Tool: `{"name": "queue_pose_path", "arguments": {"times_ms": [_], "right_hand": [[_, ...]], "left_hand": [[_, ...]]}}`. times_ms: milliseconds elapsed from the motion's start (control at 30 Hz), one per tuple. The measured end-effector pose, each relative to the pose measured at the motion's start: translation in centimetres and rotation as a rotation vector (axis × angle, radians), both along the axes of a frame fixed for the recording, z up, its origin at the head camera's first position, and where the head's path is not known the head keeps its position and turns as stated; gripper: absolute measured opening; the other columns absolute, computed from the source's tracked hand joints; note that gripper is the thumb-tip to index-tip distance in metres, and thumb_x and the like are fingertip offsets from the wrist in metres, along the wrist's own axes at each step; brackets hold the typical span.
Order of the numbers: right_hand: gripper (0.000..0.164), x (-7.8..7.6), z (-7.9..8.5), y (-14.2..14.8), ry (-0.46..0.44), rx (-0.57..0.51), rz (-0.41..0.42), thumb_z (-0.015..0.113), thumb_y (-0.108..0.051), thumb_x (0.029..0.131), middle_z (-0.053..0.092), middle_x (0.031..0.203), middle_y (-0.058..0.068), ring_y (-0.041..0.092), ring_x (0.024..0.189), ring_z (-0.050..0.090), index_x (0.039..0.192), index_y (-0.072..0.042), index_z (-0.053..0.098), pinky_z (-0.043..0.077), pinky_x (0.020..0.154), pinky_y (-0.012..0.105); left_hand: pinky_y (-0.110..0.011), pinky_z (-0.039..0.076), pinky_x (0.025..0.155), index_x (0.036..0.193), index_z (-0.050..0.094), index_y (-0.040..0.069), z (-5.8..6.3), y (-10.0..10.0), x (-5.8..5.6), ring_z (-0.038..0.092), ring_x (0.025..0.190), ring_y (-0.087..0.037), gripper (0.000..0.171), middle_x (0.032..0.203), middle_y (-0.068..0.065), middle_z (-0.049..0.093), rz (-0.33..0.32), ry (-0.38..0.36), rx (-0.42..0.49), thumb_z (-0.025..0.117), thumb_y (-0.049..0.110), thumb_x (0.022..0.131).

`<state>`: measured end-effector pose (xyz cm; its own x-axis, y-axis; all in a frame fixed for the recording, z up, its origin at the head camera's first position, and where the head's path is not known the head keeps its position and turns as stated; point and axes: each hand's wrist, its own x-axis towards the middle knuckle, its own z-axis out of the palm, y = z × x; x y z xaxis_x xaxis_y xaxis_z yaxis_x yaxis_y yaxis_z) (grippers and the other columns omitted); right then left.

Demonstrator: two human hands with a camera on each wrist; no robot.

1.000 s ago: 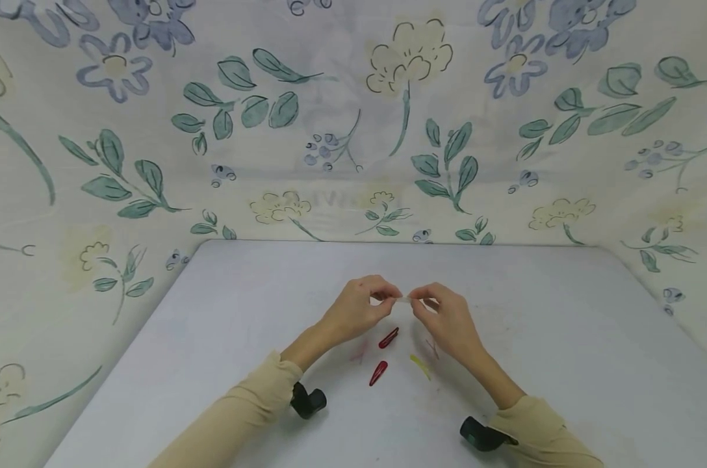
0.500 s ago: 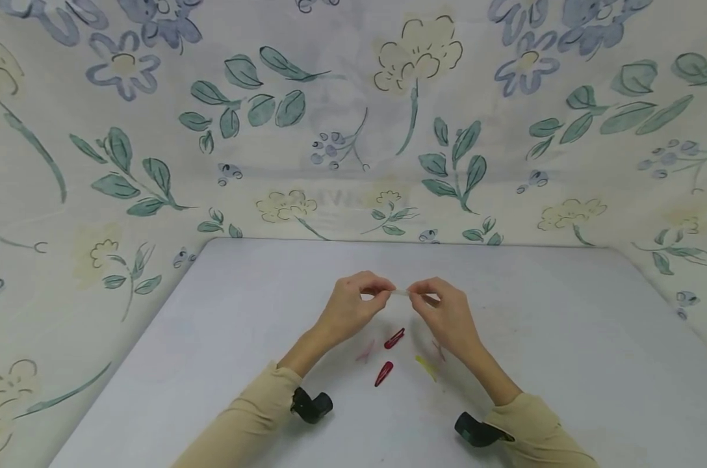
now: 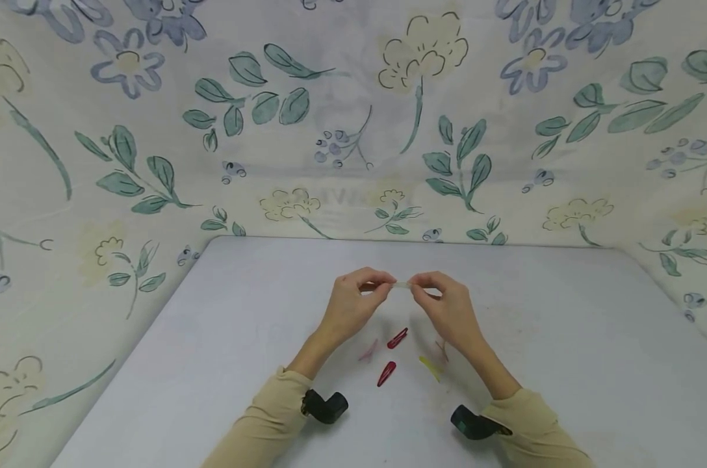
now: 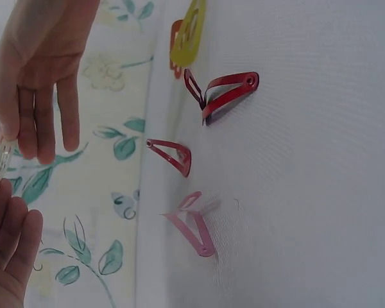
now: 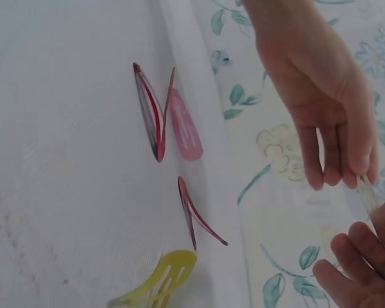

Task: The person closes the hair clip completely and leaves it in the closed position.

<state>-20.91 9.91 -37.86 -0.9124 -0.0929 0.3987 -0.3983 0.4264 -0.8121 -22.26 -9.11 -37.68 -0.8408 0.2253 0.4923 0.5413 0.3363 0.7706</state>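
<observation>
A pale cream snap hair clip [image 3: 401, 285] is stretched between my two hands above the table. My left hand [image 3: 353, 302] pinches one end with thumb and forefinger, and my right hand [image 3: 447, 305] pinches the other. The other fingers of both hands hang loosely below the clip in the wrist views. Fingertips hide both ends of the clip [image 5: 367, 192]. On the table below lie a red snap clip [image 3: 397, 338], another red one [image 3: 386, 374], a pink one [image 4: 202, 237], a yellow one [image 3: 429, 368] and an orange-red one [image 4: 175, 48].
The white table [image 3: 242, 325] meets a flower-printed cloth [image 3: 342, 97] at its back edge, and the cloth also runs along both sides. Black wrist cameras [image 3: 325, 407] jut from the sleeves over the near part of the table.
Both hands, still pinching the cream clip, have moved slightly up in the head view, away from the clips on the table. The head view itself has shifted a little.
</observation>
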Motion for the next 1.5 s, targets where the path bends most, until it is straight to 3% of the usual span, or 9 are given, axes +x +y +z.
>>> {"name": "queue_pose_path", "arguments": {"times_ms": [267, 533, 733, 1067, 1267, 1500], "right_hand": [[0.015, -0.3, 0.1, -0.2, -0.055, -0.061, 0.032, 0.062, -0.012, 0.097, 0.07, 0.105, 0.012, 0.025, 0.106, 0.065, 0.105, -0.001, 0.069, 0.056, 0.088, 0.044], [0.016, -0.6, 0.2, 0.0, -0.131, -0.126, 0.142, 0.061, -0.01, 0.098, 0.067, 0.104, 0.018, 0.033, 0.104, 0.066, 0.107, 0.002, 0.066, 0.056, 0.086, 0.029], [0.017, -0.6, 0.2, 0.2, -0.153, -0.114, 0.2, 0.059, -0.011, 0.099, 0.065, 0.105, 0.021, 0.035, 0.108, 0.064, 0.107, 0.003, 0.064, 0.055, 0.088, 0.028], [0.021, -0.7, 0.3, 0.9, -0.197, -0.133, 0.267, 0.06, -0.015, 0.099, 0.065, 0.106, 0.019, 0.038, 0.108, 0.064, 0.107, 0.004, 0.064, 0.054, 0.089, 0.029], [0.021, -0.7, 0.3, 0.9, -0.211, -0.123, 0.266, 0.06, -0.015, 0.099, 0.065, 0.106, 0.016, 0.031, 0.106, 0.065, 0.108, 0.003, 0.065, 0.054, 0.089, 0.029], [0.022, -0.9, 0.2, 1.2, -0.237, -0.164, 0.32, 0.06, -0.015, 0.099, 0.065, 0.106, 0.019, 0.044, 0.11, 0.063, 0.106, 0.005, 0.064, 0.054, 0.089, 0.031]], "left_hand": [[-0.032, 0.056, 0.084, 0.099, 0.075, 0.006, 0.2, 0.1, 0.0, 0.068, 0.09, -0.017, 0.011, 0.096, -0.006, 0.073, 0.008, -0.086, 0.072, 0.066, 0.005, 0.092], [-0.03, 0.056, 0.084, 0.103, 0.074, 0.002, 0.3, 0.0, 0.3, 0.069, 0.093, -0.026, 0.013, 0.101, -0.013, 0.072, -0.026, -0.19, 0.145, 0.067, 0.007, 0.093], [-0.033, 0.056, 0.085, 0.104, 0.074, 0.002, 0.3, -0.4, 0.3, 0.07, 0.096, -0.031, 0.015, 0.102, -0.013, 0.072, -0.041, -0.241, 0.147, 0.067, 0.008, 0.093], [-0.032, 0.056, 0.084, 0.102, 0.075, 0.006, 0.6, -0.8, 0.2, 0.071, 0.094, -0.025, 0.014, 0.101, -0.009, 0.073, -0.116, -0.248, 0.129, 0.068, 0.013, 0.093], [-0.033, 0.056, 0.084, 0.102, 0.075, 0.005, 0.6, -0.8, 0.3, 0.07, 0.094, -0.023, 0.013, 0.101, -0.008, 0.073, -0.115, -0.261, 0.116, 0.067, 0.012, 0.093], [-0.034, 0.055, 0.086, 0.102, 0.075, 0.004, 0.6, -0.9, 0.3, 0.067, 0.093, -0.019, 0.013, 0.099, -0.01, 0.073, -0.144, -0.253, 0.117, 0.067, 0.011, 0.093]]}}
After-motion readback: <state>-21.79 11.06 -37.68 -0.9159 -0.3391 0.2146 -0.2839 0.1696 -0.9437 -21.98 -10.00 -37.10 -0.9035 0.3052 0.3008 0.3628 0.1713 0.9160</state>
